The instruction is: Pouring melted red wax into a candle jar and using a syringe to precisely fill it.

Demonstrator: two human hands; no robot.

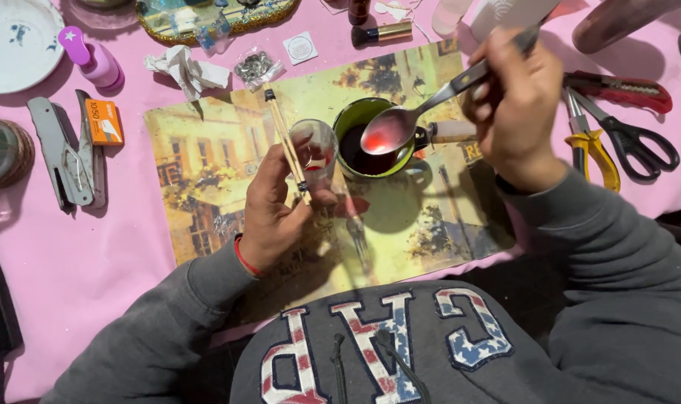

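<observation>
the right hand holds a silver metal spoon of red liquid over the green round cup. the left hand holds a small clear glass and thin wooden sticks just beside the cup. a tilted spoon could drip red on the surface.

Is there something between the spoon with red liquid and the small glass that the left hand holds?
Nothing visible blocks it. The spoon hangs over the green mug, right beside the glass; the wooden sticks lie across its far side.
</observation>
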